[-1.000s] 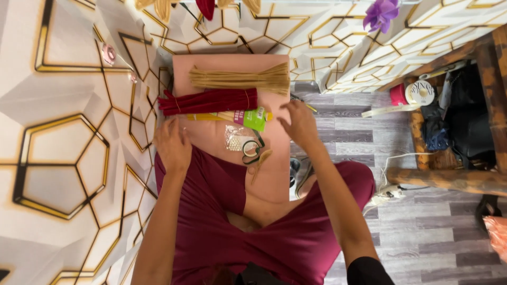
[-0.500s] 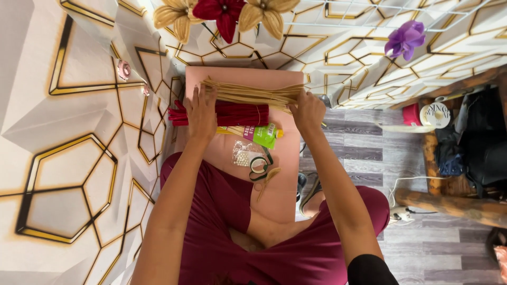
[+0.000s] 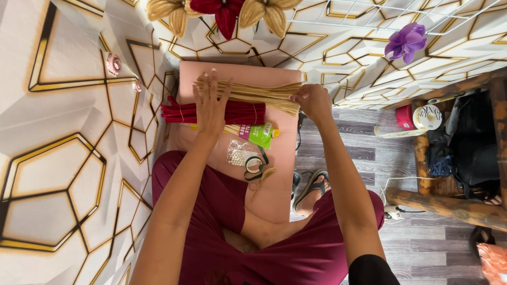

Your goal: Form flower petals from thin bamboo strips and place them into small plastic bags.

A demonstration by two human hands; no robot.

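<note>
A bundle of pale tan sticks (image 3: 259,94) lies across the far end of a pink board (image 3: 274,195) on my lap. My left hand (image 3: 211,103) rests flat, fingers spread, on the bundle's left part. My right hand (image 3: 312,101) is closed around the bundle's right end. Just nearer me lies a bundle of dark red sticks (image 3: 240,112), partly under my left hand. A green packet (image 3: 260,134), a small clear bag of white beads (image 3: 237,153), a roll of tape (image 3: 254,165) and a pair of scissors (image 3: 262,179) lie on the board.
A white wall with gold hexagon lines (image 3: 68,132) runs along the left and top, with paper flowers (image 3: 224,13) and a purple flower (image 3: 405,42). A wooden shelf (image 3: 449,203) with a bag and spools stands right. A sandal (image 3: 311,187) lies on the grey floor.
Both hands moved from the near part of the board up to the tan stick bundle. The right hand closed on its right end and the left laid flat on it.
</note>
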